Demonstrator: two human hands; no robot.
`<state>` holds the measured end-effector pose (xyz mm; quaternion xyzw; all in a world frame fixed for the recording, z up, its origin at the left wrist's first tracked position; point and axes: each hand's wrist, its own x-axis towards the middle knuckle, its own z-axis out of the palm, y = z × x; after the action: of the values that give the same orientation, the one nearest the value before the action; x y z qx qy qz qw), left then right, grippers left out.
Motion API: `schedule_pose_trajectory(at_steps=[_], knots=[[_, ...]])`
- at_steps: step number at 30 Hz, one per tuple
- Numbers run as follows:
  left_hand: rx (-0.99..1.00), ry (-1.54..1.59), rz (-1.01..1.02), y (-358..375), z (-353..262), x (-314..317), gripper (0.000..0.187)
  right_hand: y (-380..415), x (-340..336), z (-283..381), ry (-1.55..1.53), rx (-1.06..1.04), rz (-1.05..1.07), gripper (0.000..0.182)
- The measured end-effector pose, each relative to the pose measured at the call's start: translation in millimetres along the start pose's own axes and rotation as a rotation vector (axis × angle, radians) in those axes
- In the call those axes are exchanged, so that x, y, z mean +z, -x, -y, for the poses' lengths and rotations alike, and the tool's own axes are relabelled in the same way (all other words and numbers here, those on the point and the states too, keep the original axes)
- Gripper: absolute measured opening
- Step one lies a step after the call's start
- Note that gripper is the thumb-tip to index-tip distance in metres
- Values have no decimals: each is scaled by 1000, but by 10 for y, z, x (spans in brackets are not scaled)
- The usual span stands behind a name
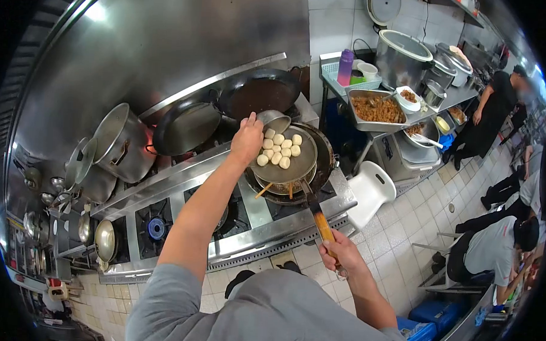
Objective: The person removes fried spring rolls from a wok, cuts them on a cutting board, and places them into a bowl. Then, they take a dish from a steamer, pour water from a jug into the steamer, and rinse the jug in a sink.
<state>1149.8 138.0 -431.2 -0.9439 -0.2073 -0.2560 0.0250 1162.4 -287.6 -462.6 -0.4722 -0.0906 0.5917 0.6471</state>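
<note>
My right hand [340,254] is closed around the wooden handle of a round, flat strainer [301,165]. Several pale round dough balls [278,149] lie on its dish, bunched toward the far side. At the strainer's far left edge, my left hand [248,138] grips the rim of a small metal bowl [275,120], which is tilted over the balls. Beneath the strainer sits a large dark wok [327,154] on the stove, with what look like wooden sticks [264,190] poking out at the near side. The wok's contents are mostly hidden.
Two dark woks [187,128] [260,93] and a tall steel pot [125,142] line the back of the stove. A burner [157,228] burns blue at left. Right of me stand a white stool [369,195] and a tray of brown food [377,108]. Other people [485,115] are farther right.
</note>
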Motion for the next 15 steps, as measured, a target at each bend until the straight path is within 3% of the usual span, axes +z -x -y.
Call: schedule_pose_trajectory(at_steps=[4,10,11,13,15], knots=[[104,-23,-99,12,5,-70,25,83,-53,-17,-84,-6,30,23],[13,-1,-232,-38,188,-161,22,195,-106,7,-56,-25,62,28],[1,45,-329,-21,235,-191,19,220,-110,20,-59,-34,57,28],[-178,173,-491,54,254,-396,18,284,-100,15,-82,-11,51,34],[-559,388,-271,236,308,-774,21,307,-88,41,-78,-5,54,32]])
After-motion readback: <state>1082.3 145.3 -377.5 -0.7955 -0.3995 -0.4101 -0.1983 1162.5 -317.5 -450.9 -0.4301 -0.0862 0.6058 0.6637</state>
